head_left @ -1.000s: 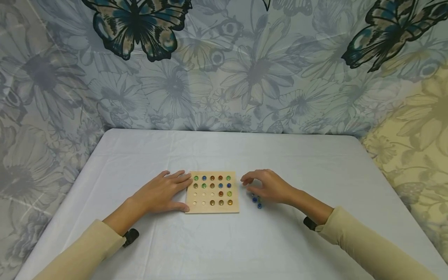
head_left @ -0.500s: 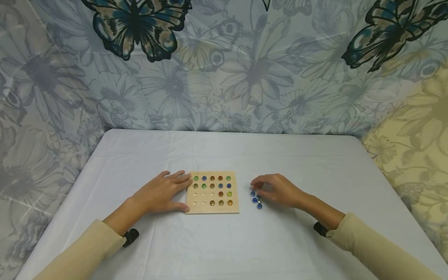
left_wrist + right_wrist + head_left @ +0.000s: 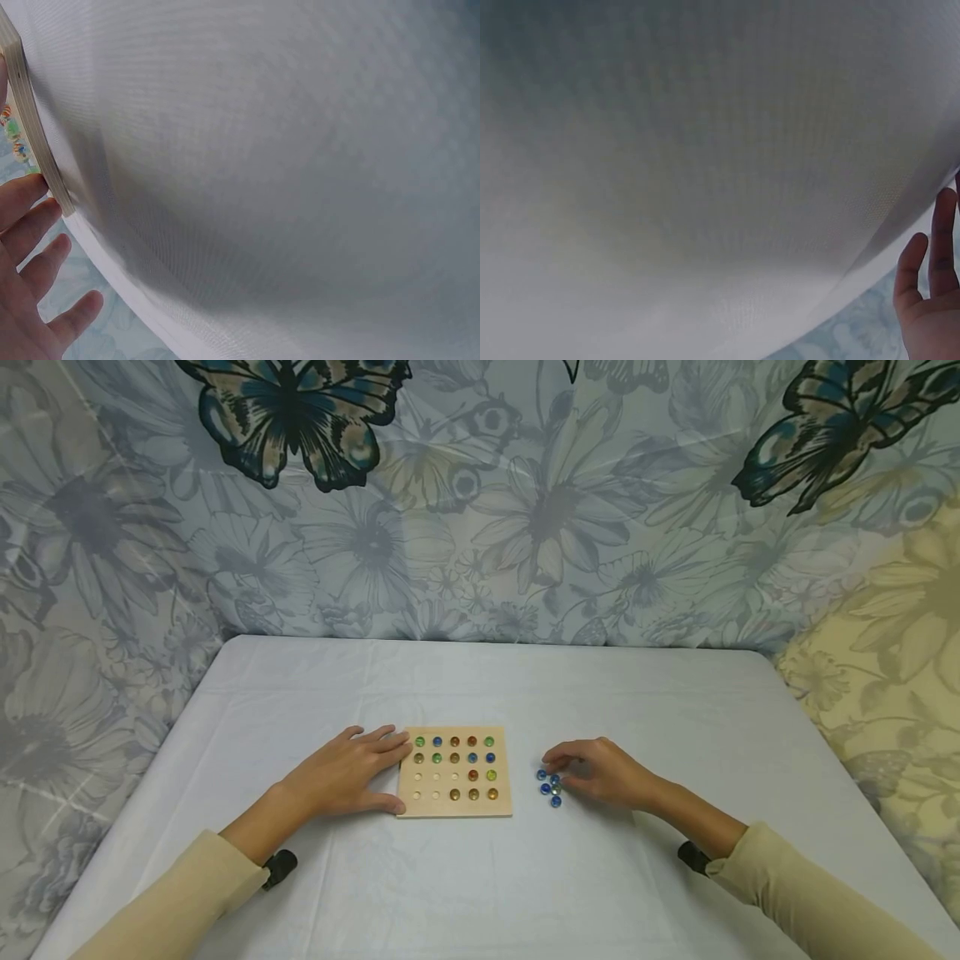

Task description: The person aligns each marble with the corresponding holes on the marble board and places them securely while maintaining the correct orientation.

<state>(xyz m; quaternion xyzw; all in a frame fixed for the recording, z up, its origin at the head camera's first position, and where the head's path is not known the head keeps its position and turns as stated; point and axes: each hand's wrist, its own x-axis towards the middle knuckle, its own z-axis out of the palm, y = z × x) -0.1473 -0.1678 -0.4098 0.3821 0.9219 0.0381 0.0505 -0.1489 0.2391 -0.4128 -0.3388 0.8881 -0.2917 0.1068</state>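
Observation:
A pale wooden board with rows of round holes lies mid-table. Green, blue, brown and amber marbles sit in most of the holes, while several at the lower left are bare. My left hand rests along the board's left side, fingers spread, with fingertips at the upper left corner and thumb at the lower one. In the left wrist view, fingertips touch the board's edge. Right of the board is a small cluster of mostly blue marbles. My right hand hovers at this cluster, index finger and thumb apart beside the marbles.
A white cloth covers the table. Behind it hangs a flowered fabric backdrop with butterflies, meeting the table's far edge. Dark wrist cameras sit under both sleeves.
My right hand has drawn back rightward from near the board to the loose marbles, bringing more of them into sight. My left hand and the board have stayed put.

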